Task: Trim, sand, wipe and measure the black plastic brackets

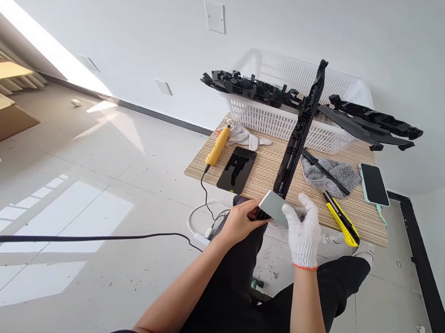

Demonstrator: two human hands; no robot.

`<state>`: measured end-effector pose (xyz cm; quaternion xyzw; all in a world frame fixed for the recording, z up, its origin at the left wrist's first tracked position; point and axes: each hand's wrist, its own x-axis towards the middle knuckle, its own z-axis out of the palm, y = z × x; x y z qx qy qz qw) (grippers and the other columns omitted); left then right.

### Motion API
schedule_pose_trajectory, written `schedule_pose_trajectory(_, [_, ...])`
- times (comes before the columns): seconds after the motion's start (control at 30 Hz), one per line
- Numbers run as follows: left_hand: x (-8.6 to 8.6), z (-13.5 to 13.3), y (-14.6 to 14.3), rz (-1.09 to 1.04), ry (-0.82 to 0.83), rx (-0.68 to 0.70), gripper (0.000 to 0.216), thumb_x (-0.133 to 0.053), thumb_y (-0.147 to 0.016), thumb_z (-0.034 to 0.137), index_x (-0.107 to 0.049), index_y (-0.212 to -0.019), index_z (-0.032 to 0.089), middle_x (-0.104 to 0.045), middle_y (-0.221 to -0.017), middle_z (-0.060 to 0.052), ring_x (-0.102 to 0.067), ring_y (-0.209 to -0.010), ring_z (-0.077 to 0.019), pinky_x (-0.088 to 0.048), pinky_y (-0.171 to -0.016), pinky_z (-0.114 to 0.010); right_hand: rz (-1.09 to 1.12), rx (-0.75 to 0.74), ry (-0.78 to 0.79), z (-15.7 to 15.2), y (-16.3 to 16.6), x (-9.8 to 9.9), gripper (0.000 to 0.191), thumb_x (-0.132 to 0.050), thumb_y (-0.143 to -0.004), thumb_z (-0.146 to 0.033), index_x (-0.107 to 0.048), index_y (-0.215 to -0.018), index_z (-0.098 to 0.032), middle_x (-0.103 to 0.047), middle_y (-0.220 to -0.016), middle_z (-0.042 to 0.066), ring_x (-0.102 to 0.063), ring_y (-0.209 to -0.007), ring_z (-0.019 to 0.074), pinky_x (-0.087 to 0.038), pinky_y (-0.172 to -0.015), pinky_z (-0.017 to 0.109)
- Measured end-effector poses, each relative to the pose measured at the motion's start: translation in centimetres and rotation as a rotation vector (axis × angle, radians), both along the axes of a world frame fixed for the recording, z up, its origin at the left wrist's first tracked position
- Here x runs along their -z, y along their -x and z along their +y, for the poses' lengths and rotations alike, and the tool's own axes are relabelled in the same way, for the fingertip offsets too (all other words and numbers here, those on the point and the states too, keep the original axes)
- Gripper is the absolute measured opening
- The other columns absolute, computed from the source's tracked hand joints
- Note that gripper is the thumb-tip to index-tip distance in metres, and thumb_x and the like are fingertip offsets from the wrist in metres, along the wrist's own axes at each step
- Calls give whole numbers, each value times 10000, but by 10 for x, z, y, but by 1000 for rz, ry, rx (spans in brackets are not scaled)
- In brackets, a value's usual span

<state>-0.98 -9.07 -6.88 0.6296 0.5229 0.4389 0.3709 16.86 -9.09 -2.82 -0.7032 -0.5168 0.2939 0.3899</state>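
My left hand (239,222) is bare and closed around the near end of a long black plastic strip (293,150) with ribs and clips. A pale grey flat panel (274,205) covers this end, just above my left fingers. The strip runs away from me over the table, its far end above the white basket. My right hand (302,229) wears a white knitted glove with an orange cuff. Its thumb and fingers are apart at the panel's right edge; one fingertip seems to touch it.
A white plastic basket (263,117) bears more black plastic parts (253,88). On the wooden table (261,180) lie a yellow corded tool (218,145), a black tablet-like device (237,169), a grey cloth (335,172), a phone (374,184) and a yellow utility knife (342,219).
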Motion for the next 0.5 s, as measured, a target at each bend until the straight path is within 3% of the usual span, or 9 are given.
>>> schedule_pose_trajectory(0.07, [1, -1, 0, 4, -8, 1, 389, -775, -786, 316, -723, -1164, 245, -767, -1049, -40, -738, -845, -199, -618, -682, -288, -28, 36, -23, -3, 3, 0, 741, -645, -825, -665, -536, -1428, -248, -724, -1068, 82, -666, -1025, 299, -484, -972, 514])
schedule_pose_trajectory(0.23, [5, -3, 4, 81, -111, 8, 382, -729, -799, 228, -725, -1180, 253, -750, -1205, -63, -718, -1111, -272, -606, -930, -405, -150, -216, -38, -16, 14, -8, 765, -641, -843, -603, -463, -1498, -251, -635, -1328, 128, -622, -1186, 322, -500, -987, 497])
schedule_pose_trajectory(0.37, [6, -3, 4, 81, -159, 41, 407, -721, -796, 193, -722, -1196, 267, -746, -1218, -51, -712, -1133, -266, -594, -966, -404, -18, -275, 141, -18, 8, -6, 824, -605, -860, -629, -368, -1557, -261, -642, -1330, 146, -691, -1062, 321, -576, -840, 470])
schedule_pose_trajectory(0.43, [6, -4, 2, 71, -169, 44, 421, -729, -787, 172, -721, -1195, 277, -748, -1211, -43, -722, -1103, -252, -611, -925, -374, 53, -231, 199, -14, -1, -4, 831, -627, -837, -649, -400, -1539, -266, -643, -1336, 154, -705, -1020, 320, -588, -794, 461])
schedule_pose_trajectory(0.5, [6, -5, 0, 66, -149, 48, 441, -737, -783, 168, -712, -1210, 278, -753, -1190, -43, -739, -1026, -232, -630, -842, -340, 60, -80, 132, -9, -8, -4, 851, -682, -797, -643, -445, -1510, -245, -621, -1373, 161, -681, -1091, 327, -570, -878, 480])
